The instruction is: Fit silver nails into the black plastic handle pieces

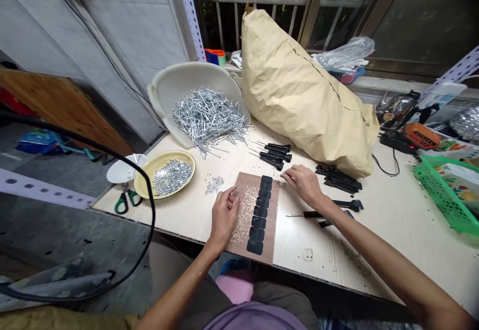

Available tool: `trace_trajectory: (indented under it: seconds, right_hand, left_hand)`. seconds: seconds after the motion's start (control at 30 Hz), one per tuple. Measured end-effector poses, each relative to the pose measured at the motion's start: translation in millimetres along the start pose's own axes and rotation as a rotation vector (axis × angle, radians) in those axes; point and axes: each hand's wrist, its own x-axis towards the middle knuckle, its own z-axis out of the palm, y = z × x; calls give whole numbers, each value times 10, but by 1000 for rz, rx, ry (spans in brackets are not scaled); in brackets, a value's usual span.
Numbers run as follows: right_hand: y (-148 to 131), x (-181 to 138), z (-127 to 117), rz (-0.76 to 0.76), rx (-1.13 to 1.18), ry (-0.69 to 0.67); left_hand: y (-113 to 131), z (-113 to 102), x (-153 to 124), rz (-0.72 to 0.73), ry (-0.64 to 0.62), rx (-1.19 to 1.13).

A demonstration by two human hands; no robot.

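A brown board (273, 230) lies at the table's front edge with a column of several black plastic caps (261, 212) on it and pale specks on its left half. My left hand (223, 215) rests on the board's left side, fingers curled; I cannot tell whether it holds anything. My right hand (304, 183) lies palm down at the board's top right corner, fingers spread toward the top cap, holding nothing visible. Black-handled tools (275, 154) lie just beyond it.
A cream tub (168, 88) spills long metal pins (207, 115). A yellow plate (144, 182) holds small metal parts, with scissors (127, 201) beside it. A big tan sack (303, 95) stands behind. More black tools (339, 177) lie right; a green basket (445, 200) sits far right.
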Motion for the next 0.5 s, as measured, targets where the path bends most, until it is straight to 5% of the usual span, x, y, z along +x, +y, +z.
trace_trajectory:
  seconds: [0.2,0.33,0.5]
  right_hand:
    - [-196,822,461,-52,-66,-64]
    - [-283,970,645,-6,-132,-148]
    - [-348,986,688,22,-137,-198]
  left_hand:
    - [-169,-292,36,70,88,187]
    - [-340,-454,144,62,37,385]
    - [-459,-364,376,74,-54,592]
